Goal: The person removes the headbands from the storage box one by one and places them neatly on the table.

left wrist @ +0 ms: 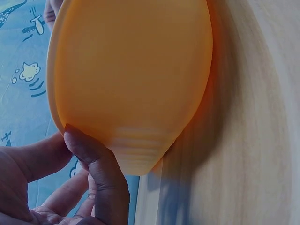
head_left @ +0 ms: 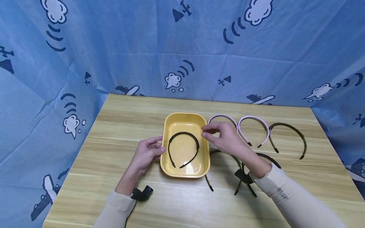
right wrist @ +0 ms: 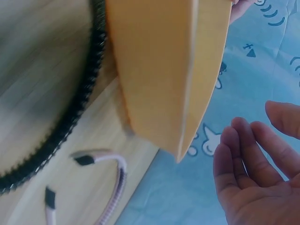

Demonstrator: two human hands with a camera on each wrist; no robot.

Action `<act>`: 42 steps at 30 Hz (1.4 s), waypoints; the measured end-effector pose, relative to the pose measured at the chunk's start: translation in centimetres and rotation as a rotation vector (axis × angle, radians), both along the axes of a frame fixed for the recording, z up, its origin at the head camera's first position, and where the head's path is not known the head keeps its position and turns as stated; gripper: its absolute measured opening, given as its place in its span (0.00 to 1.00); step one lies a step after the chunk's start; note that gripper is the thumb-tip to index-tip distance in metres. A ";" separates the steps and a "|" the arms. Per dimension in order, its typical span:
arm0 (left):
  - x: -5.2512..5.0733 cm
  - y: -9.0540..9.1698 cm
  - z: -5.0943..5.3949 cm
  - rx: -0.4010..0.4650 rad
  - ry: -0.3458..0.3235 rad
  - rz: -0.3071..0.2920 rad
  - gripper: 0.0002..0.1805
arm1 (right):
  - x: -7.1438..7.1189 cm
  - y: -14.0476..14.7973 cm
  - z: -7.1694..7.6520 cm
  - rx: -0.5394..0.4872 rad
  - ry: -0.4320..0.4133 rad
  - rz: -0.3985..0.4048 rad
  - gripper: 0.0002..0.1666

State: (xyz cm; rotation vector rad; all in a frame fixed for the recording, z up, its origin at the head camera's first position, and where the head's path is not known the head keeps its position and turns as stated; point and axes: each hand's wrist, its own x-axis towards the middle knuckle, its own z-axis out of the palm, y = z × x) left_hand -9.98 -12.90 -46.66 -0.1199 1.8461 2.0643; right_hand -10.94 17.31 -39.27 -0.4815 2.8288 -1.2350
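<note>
A yellow plastic basin (head_left: 185,174) rests on the table, with one black wavy headband (head_left: 183,133) lying inside it. My left hand (head_left: 146,154) pinches the basin's left rim between thumb and finger. The left wrist view shows those fingers meeting at the edge of the basin (left wrist: 136,75). Over the right rim hovers my right hand (head_left: 225,136), its fingers loosely bent and holding nothing. In the right wrist view a gap separates that hand (right wrist: 262,173) from the basin (right wrist: 154,70).
Right of the basin lie a lilac headband (head_left: 222,116), another lilac headband (head_left: 253,117) and a dark headband (head_left: 293,128). Nearer me, more dark headbands (head_left: 266,155) lie partly under my right forearm. A blue patterned curtain (head_left: 182,47) hangs behind the wooden table (head_left: 119,120).
</note>
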 end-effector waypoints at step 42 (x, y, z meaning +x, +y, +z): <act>-0.4 -0.1 -0.2 0.032 -0.001 -0.011 0.31 | -3.4 -8.9 -0.5 -0.109 -0.046 0.090 0.15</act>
